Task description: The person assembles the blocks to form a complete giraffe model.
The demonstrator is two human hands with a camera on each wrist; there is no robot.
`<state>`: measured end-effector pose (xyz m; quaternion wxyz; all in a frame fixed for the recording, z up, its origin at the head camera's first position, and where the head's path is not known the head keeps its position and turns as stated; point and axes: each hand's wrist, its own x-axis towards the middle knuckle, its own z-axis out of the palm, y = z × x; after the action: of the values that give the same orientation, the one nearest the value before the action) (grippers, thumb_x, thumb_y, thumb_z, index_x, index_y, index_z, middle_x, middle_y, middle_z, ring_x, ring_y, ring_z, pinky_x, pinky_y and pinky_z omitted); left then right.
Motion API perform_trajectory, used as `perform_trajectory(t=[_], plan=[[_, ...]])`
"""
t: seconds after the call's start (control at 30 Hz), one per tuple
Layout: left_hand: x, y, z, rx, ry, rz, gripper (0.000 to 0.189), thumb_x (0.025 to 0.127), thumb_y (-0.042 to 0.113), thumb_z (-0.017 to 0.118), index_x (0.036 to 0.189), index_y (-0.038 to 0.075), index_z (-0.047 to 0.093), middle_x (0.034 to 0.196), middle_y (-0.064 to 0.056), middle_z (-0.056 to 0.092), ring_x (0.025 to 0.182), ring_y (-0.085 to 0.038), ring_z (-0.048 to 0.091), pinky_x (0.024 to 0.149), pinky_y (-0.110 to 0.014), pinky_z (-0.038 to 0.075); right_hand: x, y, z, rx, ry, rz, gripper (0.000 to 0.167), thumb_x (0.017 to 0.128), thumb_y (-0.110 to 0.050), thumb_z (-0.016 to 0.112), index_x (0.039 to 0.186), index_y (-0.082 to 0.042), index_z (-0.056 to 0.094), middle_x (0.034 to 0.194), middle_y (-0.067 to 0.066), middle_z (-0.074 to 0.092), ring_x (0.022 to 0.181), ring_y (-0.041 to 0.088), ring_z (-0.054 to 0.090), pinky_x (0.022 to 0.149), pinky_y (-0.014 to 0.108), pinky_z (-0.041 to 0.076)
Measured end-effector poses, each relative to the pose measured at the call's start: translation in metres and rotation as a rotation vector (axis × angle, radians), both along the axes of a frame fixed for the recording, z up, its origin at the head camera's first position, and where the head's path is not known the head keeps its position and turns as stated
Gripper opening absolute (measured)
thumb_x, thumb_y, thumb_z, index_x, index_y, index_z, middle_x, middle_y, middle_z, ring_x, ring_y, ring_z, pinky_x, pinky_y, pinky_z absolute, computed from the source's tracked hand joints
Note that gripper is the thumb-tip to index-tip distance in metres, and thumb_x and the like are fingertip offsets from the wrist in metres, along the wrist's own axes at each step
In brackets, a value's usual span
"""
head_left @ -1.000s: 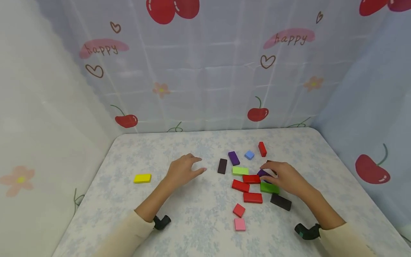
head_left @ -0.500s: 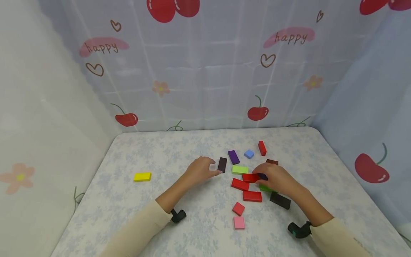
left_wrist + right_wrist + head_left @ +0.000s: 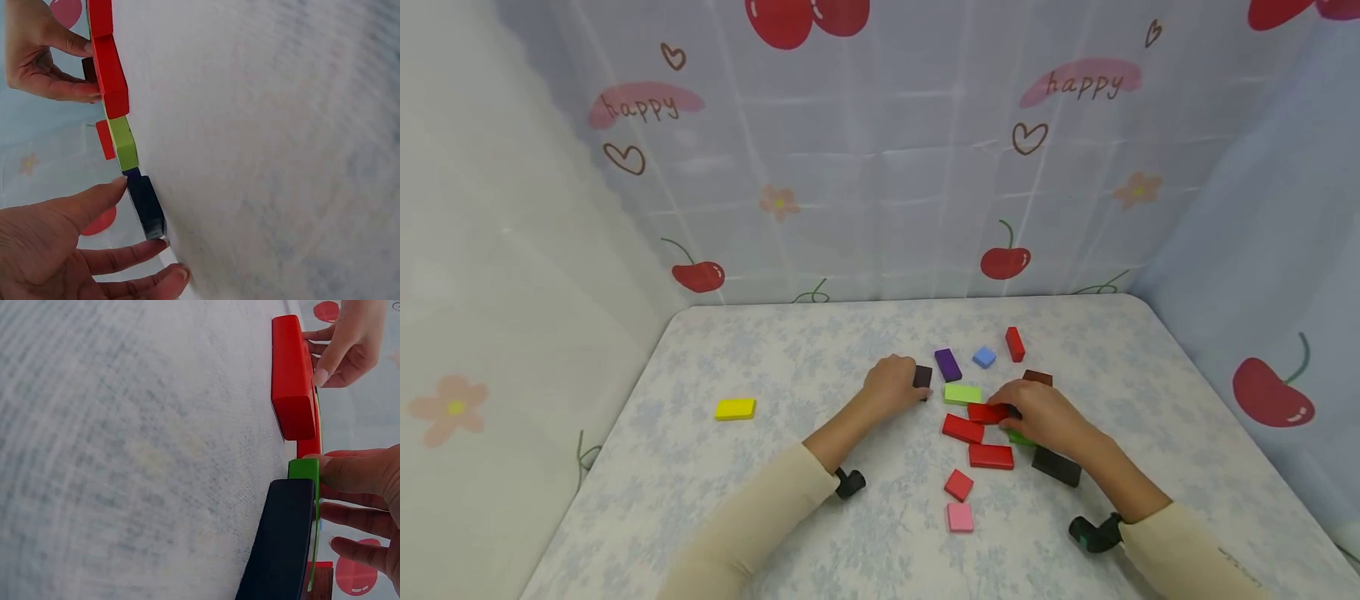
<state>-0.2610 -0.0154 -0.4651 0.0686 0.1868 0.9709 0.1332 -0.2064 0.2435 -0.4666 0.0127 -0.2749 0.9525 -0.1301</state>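
My left hand (image 3: pixel 889 388) pinches a small black block (image 3: pixel 923 378) lying on the table. In the left wrist view, thumb and a finger press opposite ends of this black block (image 3: pixel 146 205). My right hand (image 3: pixel 1047 414) has its thumb and fingertips around a dark purple block (image 3: pixel 1015 412), mostly hidden by the hand. Touching that spot are a red block (image 3: pixel 985 413) and a green block (image 3: pixel 1019 438), the green partly covered. In the right wrist view the thumb sits behind the green block (image 3: pixel 304 467).
Around the hands lie a lime block (image 3: pixel 962 394), a purple block (image 3: pixel 948 365), a blue cube (image 3: pixel 984 357), a brown block (image 3: pixel 1038 378), a black block (image 3: pixel 1056 467), several red blocks and a pink square (image 3: pixel 959 517). A yellow block (image 3: pixel 735 409) is far left.
My left hand has moved right across the table and now pinches the black block. The right hand has shifted slightly left, its fingers closing about the dark purple block.
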Motion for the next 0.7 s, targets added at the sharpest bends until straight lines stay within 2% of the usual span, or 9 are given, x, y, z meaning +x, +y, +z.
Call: perform_trajectory(t=[0.13, 0.3, 0.47, 0.7], plan=[[-0.002, 0.005, -0.004, -0.043, 0.014, -0.003, 0.039, 0.092, 0.042, 0.075, 0.101, 0.005, 0.068, 0.084, -0.006, 0.065, 0.072, -0.016, 0.059, 0.056, -0.03, 0.047, -0.002, -0.001, -0.002, 0.009, 0.01, 0.002, 0.034, 0.079, -0.009, 0.088, 0.112, -0.006, 0.078, 0.105, 0.005, 0.075, 0.099, 0.025, 0.069, 0.085, 0.043, 0.057], [-0.003, 0.004, -0.003, -0.091, 0.014, 0.014, 0.028, 0.094, 0.034, 0.074, 0.096, 0.007, 0.07, 0.077, -0.003, 0.064, 0.066, -0.014, 0.057, 0.052, -0.03, 0.047, -0.002, -0.004, -0.002, 0.012, 0.027, 0.022, 0.037, 0.079, -0.008, 0.088, 0.114, -0.004, 0.077, 0.105, 0.007, 0.076, 0.098, 0.025, 0.07, 0.084, 0.043, 0.058], [0.001, -0.011, -0.001, -0.117, 0.003, 0.03, 0.023, 0.093, 0.031, 0.076, 0.093, 0.008, 0.07, 0.076, -0.001, 0.064, 0.065, -0.013, 0.058, 0.053, -0.031, 0.048, 0.002, -0.007, 0.0, 0.008, 0.063, 0.03, 0.036, 0.079, -0.009, 0.088, 0.113, -0.004, 0.077, 0.103, 0.006, 0.076, 0.096, 0.024, 0.071, 0.083, 0.043, 0.058], [0.008, -0.036, 0.002, -0.075, -0.02, 0.032, 0.023, 0.09, 0.028, 0.08, 0.087, 0.009, 0.068, 0.075, -0.001, 0.064, 0.062, -0.015, 0.058, 0.056, -0.032, 0.049, 0.015, -0.01, 0.01, 0.006, 0.161, -0.036, 0.037, 0.076, -0.006, 0.089, 0.111, -0.007, 0.078, 0.102, 0.007, 0.076, 0.093, 0.025, 0.071, 0.078, 0.043, 0.059]])
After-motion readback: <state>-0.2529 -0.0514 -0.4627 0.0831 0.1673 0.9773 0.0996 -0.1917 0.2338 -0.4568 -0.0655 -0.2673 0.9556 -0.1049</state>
